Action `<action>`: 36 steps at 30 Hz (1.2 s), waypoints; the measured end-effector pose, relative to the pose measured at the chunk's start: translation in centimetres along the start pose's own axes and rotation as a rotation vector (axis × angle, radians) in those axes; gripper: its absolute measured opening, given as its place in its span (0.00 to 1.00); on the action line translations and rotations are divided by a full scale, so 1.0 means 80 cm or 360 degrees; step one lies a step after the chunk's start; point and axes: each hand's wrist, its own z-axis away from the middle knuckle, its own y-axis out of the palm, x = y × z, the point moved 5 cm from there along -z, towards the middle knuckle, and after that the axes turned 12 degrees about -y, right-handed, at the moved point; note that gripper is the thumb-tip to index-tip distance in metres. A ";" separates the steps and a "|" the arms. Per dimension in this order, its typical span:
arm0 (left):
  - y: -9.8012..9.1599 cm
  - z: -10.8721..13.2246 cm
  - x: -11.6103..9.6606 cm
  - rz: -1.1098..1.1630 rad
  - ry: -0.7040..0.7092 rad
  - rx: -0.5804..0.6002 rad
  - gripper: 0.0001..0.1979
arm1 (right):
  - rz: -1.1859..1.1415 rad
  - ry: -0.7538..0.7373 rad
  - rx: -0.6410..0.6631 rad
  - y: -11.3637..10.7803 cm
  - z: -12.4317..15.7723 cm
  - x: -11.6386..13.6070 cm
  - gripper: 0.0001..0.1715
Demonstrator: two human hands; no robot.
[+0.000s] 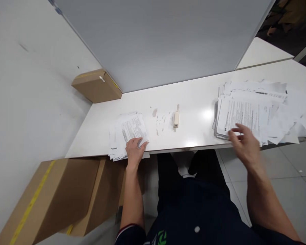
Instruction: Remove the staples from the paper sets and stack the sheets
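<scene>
My left hand [134, 151] rests on the near right part of a stack of printed papers [132, 126]. Its thumb and fingers are apart on the top sheet near the corner, and the fingers look bent. Over the near left edge of a larger, uneven pile of printed sheets [242, 114] hovers my right hand [244, 144], thumb and index finger parted with nothing visible between them. Whether its fingertips touch the top sheet I cannot tell. Between the two stacks lies a small cream-coloured stapler [176, 119], apart from both hands.
A grey panel [168, 44] rises behind the white table [193, 98]. One cardboard box [97, 86] stands at the table's back left corner. Larger cardboard boxes [66, 190] with yellow tape are on the lower left, below the tabletop. Loose sheets [295, 109] spread toward the right end.
</scene>
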 end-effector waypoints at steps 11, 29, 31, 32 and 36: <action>-0.015 0.026 -0.017 0.0425 -0.0025 -0.0370 0.08 | -0.0788 -0.0126 0.0910 0.147 0.064 0.093 0.23; -0.013 0.070 -0.060 0.0405 0.0248 -0.0159 0.07 | -0.1704 0.0609 0.1225 0.192 0.082 0.080 0.18; -0.012 0.040 -0.039 0.0222 0.0194 -0.0201 0.11 | -0.1715 0.0635 0.1204 0.187 0.083 0.074 0.18; -0.009 0.029 -0.032 0.0137 0.0192 -0.0176 0.13 | -0.1710 0.0641 0.1193 0.185 0.083 0.073 0.18; 0.001 0.005 -0.018 -0.0020 0.0165 -0.0028 0.15 | -0.1697 0.0651 0.1174 0.182 0.083 0.072 0.17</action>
